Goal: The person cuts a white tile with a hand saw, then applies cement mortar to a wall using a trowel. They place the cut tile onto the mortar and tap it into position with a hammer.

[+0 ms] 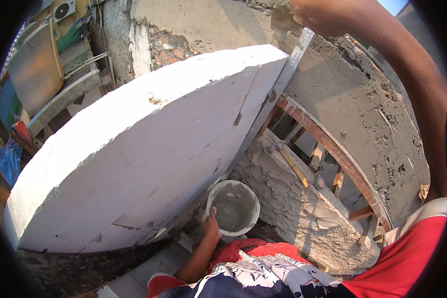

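My left hand (211,227) is closed over the near-left rim of a round bucket (257,208), its fingers hooked inside the edge. Wet grey mortar (231,209) lies in the bucket. At the top edge of the picture, my right hand (319,18) reaches out close to the upper end of a long metal strip (282,82); its fingers are cut off or hidden. The strip runs down along the end of a white block wall (159,149), which stands to the left of the bucket.
A tool with a wooden handle (294,168) lies on a rough masonry ledge (303,218) at the right. Beyond it are a rusty brown curved beam (335,141) and a plastered grey wall (362,114). An air-conditioner unit (64,10) hangs at the far left.
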A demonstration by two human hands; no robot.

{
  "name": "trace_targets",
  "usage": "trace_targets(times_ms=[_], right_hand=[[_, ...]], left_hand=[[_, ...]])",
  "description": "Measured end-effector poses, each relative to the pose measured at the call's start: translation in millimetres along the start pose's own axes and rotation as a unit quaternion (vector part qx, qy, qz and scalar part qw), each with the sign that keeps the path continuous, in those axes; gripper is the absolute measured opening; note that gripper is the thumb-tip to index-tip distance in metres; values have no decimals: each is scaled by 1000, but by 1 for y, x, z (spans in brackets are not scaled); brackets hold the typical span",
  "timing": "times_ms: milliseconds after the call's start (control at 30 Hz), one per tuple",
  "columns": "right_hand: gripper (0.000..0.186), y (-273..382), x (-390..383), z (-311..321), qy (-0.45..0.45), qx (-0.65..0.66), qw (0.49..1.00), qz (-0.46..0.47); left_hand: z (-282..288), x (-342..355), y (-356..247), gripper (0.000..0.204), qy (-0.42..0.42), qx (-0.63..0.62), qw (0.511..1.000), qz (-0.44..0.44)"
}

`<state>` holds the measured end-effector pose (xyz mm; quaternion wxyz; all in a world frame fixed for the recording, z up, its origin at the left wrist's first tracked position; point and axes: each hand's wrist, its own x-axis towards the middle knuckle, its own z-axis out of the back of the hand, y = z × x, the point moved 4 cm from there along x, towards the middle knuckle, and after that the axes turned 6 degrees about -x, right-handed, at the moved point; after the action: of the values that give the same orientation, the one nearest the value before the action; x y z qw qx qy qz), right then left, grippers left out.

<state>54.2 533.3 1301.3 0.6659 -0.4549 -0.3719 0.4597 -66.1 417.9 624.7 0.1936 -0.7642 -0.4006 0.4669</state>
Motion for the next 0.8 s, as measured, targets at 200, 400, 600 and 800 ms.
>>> trace_targets(times_ms=[200,400,600,800], right_hand=[[23,1,-16,6,11,47,999,-11],[22,-7,-40,5,-116,77,990,-18],[26,-5,-45,27,-19,121,992,-10],[25,-3,-30,18,28,89,996,-9]], left_hand=[[8,4,2,48,-13,-33,999,16],[15,18,5,46,-44,2,999,0],[15,24,6,46,-36,-58,997,28],[3,-3,-14,44,-40,3,999,10]])
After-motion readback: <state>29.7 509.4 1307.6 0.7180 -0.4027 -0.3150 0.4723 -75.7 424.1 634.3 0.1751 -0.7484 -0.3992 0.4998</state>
